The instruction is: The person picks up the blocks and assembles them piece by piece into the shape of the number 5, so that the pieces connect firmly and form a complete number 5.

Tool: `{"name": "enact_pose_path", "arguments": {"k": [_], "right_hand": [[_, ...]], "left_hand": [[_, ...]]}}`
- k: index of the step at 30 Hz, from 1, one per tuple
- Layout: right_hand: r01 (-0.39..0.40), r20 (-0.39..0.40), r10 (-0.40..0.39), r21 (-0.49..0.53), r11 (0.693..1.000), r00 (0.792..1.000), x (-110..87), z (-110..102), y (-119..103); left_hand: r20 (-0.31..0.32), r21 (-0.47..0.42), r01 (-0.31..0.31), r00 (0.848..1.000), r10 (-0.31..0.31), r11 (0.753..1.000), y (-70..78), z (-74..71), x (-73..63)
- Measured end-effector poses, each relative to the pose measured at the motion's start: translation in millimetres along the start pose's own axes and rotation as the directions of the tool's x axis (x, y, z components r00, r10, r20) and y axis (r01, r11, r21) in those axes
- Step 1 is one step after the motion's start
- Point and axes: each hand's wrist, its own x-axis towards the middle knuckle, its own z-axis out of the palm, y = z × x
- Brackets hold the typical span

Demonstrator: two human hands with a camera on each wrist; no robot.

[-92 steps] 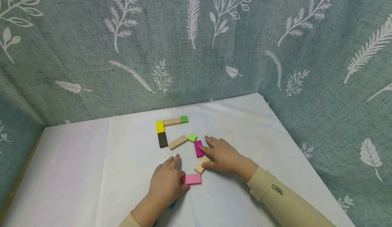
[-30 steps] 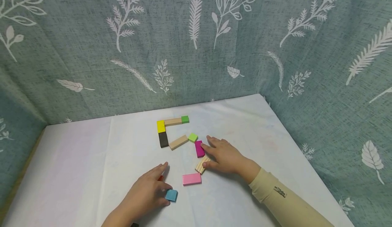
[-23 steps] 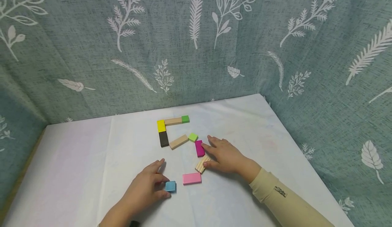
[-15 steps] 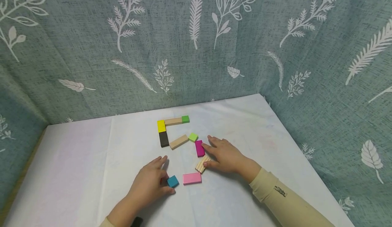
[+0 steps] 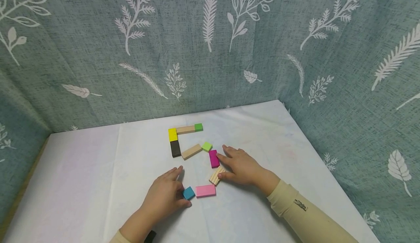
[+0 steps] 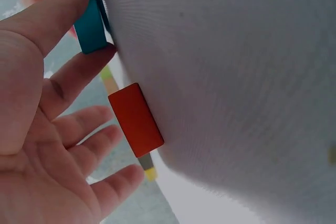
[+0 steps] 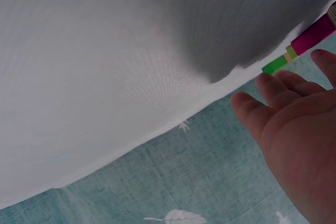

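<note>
My left hand (image 5: 163, 195) pinches a small teal-blue block (image 5: 188, 193) between thumb and index finger, just left of a pink block (image 5: 205, 191). The left wrist view shows the blue block (image 6: 91, 26) between those fingertips. Below them, an orange-red block (image 6: 136, 119) lies by the other fingers; the hand hides it in the head view. My right hand (image 5: 241, 167) rests with extended fingers, index fingertip at a magenta block (image 5: 214, 159) and thumb at a striped wooden block (image 5: 216, 175). In the right wrist view, the magenta block (image 7: 314, 36) shows beyond the fingers.
A lime block (image 5: 207, 147) and a plain wooden block (image 5: 191, 151) continue the row towards a black block (image 5: 175, 148). Yellow (image 5: 172, 134), wooden (image 5: 185, 129) and green (image 5: 198, 127) blocks lie behind. Another dark block (image 5: 150, 236) sits beside the left wrist. Patterned curtains surround the white table (image 5: 82, 184).
My left hand has let go of the pink block, drawn back, and taken the blue block. It has turned that block and slid it right, towards the pink one. The right hand stays put.
</note>
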Motion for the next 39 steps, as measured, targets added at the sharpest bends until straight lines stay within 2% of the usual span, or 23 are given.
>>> {"name": "enact_pose_path", "arguments": {"k": [10, 15, 20, 23, 26, 29, 33, 39], "right_hand": [[0.000, -0.008, 0.000, 0.001, 1.000, 1.000, -0.6, 0.6, 0.2], [0.000, -0.008, 0.000, -0.003, 1.000, 1.000, -0.5, 1.8, 1.2], [0.002, -0.010, -0.002, -0.005, 1.000, 1.000, 0.3, 2.1, 1.8], [-0.003, -0.006, 0.003, -0.005, 1.000, 1.000, 0.0, 1.5, 2.3], [-0.007, -0.001, 0.007, 0.000, 1.000, 1.000, -1.0, -0.4, 2.5], [-0.002, -0.004, 0.002, 0.002, 1.000, 1.000, -1.3, -0.5, 2.9], [0.003, -0.009, -0.003, -0.001, 1.000, 1.000, -0.4, 1.3, 2.7], [-0.004, -0.006, 0.004, 0.006, 1.000, 1.000, -0.2, 0.7, 1.3]], "left_hand": [[0.012, 0.017, -0.025, 1.000, 0.024, 1.000, 3.6, -0.6, -2.0], [0.022, 0.004, -0.013, 1.000, 0.013, 1.000, 1.7, -10.0, -5.0], [0.005, -0.041, 0.037, 0.999, -0.037, 0.998, -19.0, -33.5, -15.2], [0.011, -0.047, 0.030, 1.000, -0.029, 0.998, -37.9, -40.8, -21.1], [0.044, -0.062, 0.015, 0.999, -0.012, 0.998, -52.4, -39.6, -22.5], [0.064, -0.091, -0.005, 0.998, 0.010, 0.996, -59.3, -33.7, -19.0], [0.038, -0.092, -0.046, 0.998, 0.050, 0.995, -62.2, -27.7, -13.2], [-0.017, -0.073, -0.070, 0.997, 0.069, 0.995, -63.0, -26.0, -9.0]]}}
